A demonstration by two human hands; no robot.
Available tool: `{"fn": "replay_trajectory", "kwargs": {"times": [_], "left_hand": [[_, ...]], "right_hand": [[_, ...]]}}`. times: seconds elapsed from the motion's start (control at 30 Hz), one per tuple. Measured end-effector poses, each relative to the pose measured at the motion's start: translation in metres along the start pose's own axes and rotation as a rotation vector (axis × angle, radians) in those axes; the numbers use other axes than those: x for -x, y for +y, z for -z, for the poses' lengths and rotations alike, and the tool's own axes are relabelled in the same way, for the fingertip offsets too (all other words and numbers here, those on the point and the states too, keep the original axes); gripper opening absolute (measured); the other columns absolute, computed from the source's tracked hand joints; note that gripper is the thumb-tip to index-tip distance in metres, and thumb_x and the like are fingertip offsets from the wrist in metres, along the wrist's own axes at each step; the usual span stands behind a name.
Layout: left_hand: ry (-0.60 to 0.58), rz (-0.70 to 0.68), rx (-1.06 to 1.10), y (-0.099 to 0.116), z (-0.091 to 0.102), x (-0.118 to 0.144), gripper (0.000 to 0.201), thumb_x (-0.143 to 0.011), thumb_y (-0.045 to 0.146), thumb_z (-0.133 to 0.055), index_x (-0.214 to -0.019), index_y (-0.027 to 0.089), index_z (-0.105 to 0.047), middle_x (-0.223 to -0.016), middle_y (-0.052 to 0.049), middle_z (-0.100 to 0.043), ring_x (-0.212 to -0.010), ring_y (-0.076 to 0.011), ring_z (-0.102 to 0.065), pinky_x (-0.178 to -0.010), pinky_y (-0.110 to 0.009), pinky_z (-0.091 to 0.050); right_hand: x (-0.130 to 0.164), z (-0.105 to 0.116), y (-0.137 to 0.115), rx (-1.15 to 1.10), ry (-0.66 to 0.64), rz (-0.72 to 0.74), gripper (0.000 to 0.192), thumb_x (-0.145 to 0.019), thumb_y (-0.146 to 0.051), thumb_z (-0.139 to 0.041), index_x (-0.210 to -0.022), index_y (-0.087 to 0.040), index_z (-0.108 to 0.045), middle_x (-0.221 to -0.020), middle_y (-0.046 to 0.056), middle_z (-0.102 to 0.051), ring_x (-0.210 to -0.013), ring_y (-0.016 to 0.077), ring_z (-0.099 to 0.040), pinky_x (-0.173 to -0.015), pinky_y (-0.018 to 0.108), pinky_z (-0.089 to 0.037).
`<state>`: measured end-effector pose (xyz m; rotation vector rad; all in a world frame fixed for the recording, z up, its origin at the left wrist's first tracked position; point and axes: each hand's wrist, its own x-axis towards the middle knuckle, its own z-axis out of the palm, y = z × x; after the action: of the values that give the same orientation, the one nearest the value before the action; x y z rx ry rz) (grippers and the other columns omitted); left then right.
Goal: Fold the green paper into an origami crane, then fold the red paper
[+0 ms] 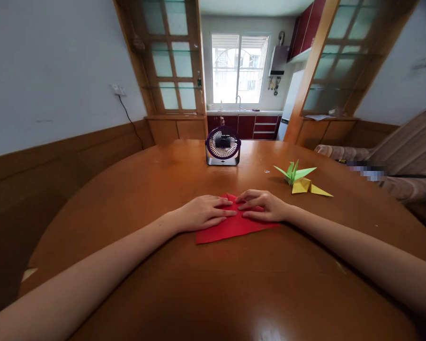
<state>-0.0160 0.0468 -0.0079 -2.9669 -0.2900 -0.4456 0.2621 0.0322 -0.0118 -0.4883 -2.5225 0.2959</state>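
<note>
A red sheet of paper (pixel 230 230), folded into a rough triangle, lies flat on the wooden table (pixel 184 284). My left hand (pixel 206 211) rests on its left part, fingers stretched out and pointing right. On the right part lies my right hand (pixel 261 205), its fingers spread and slightly bent, the tips near those of the left. Both hands press on the paper from above, and neither is wrapped round it. Part of the paper's far edge is hidden under the fingers.
Beyond my right hand sit a green origami crane (pixel 294 173) and a yellow folded paper piece (pixel 301 186). A small dark purple desk fan (pixel 223 144) stands farther back. A striped armchair (pixel 404 147) is at the right, and a scrap (pixel 267 171) lies near the crane.
</note>
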Motion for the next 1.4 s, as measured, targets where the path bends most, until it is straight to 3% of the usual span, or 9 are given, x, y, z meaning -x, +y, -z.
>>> {"fn": "replay_trajectory", "kwargs": {"times": [0.17, 0.4, 0.6, 0.83, 1.07, 1.17, 1.4], "left_hand": [[-0.003, 0.003, 0.007, 0.0, 0.0, 0.0, 0.038, -0.098, 0.03, -0.042, -0.133, 0.027, -0.056, -0.134, -0.011, -0.058, -0.12, -0.0253, -0.056, -0.102, -0.041, -0.045], [0.004, -0.001, 0.023, 0.0, 0.001, -0.001, 0.037, -0.098, 0.03, -0.044, -0.132, 0.026, -0.057, -0.134, -0.01, -0.058, -0.121, -0.0249, -0.055, -0.103, -0.041, -0.044], [0.011, -0.02, 0.001, 0.001, 0.002, -0.003, 0.037, -0.098, 0.03, -0.043, -0.131, 0.025, -0.059, -0.131, -0.01, -0.06, -0.116, -0.0252, -0.057, -0.101, -0.042, -0.045], [-0.014, -0.044, -0.002, -0.001, 0.002, -0.004, 0.039, -0.098, 0.029, -0.042, -0.134, 0.023, -0.056, -0.136, -0.01, -0.057, -0.12, -0.0253, -0.055, -0.105, -0.042, -0.042], [-0.003, -0.046, 0.032, -0.001, 0.003, -0.005, 0.04, -0.098, 0.029, -0.043, -0.136, 0.025, -0.054, -0.135, -0.009, -0.058, -0.12, -0.0249, -0.054, -0.104, -0.042, -0.042], [-0.001, -0.039, 0.044, -0.001, 0.004, -0.005, 0.04, -0.097, 0.029, -0.044, -0.135, 0.026, -0.054, -0.134, -0.009, -0.059, -0.12, -0.0251, -0.054, -0.104, -0.042, -0.042], [0.018, -0.022, 0.053, 0.0, 0.003, -0.004, 0.038, -0.097, 0.03, -0.045, -0.133, 0.027, -0.056, -0.133, -0.01, -0.059, -0.117, -0.0251, -0.056, -0.102, -0.043, -0.043]], "right_hand": [[-0.001, -0.001, 0.0, 0.095, -0.014, -0.011, 0.023, -0.093, -0.028, -0.056, -0.107, -0.018, -0.071, -0.112, 0.012, -0.066, -0.101, 0.0204, -0.064, -0.09, 0.037, -0.053], [-0.002, 0.0, -0.003, 0.168, -0.102, -0.084, 0.034, -0.096, -0.03, -0.049, -0.124, -0.017, -0.062, -0.127, 0.013, -0.061, -0.115, 0.0226, -0.059, -0.101, 0.04, -0.048], [-0.004, -0.001, 0.0, 0.199, -0.145, -0.13, 0.04, -0.099, -0.032, -0.043, -0.133, -0.017, -0.055, -0.136, 0.012, -0.057, -0.128, 0.0233, -0.051, -0.109, 0.043, -0.04], [-0.008, 0.0, 0.006, 0.194, -0.227, -0.151, 0.043, -0.102, -0.036, -0.034, -0.142, -0.025, -0.044, -0.145, 0.004, -0.049, -0.139, 0.02, -0.038, -0.117, 0.047, -0.025], [-0.016, -0.002, 0.008, 0.214, -0.29, -0.224, 0.048, -0.102, -0.039, -0.032, -0.147, -0.023, -0.037, -0.152, 0.007, -0.038, -0.144, 0.0197, -0.028, -0.119, 0.048, -0.013], [-0.019, -0.004, 0.008, 0.209, -0.27, -0.225, 0.047, -0.101, -0.037, -0.034, -0.145, -0.022, -0.039, -0.151, 0.008, -0.04, -0.142, 0.021, -0.031, -0.119, 0.05, -0.013], [-0.011, 0.002, 0.004, 0.276, -0.164, -0.075, 0.038, -0.098, -0.027, -0.043, -0.134, -0.022, -0.053, -0.13, 0.008, -0.062, -0.126, 0.0207, -0.051, -0.117, 0.054, -0.015]]}}
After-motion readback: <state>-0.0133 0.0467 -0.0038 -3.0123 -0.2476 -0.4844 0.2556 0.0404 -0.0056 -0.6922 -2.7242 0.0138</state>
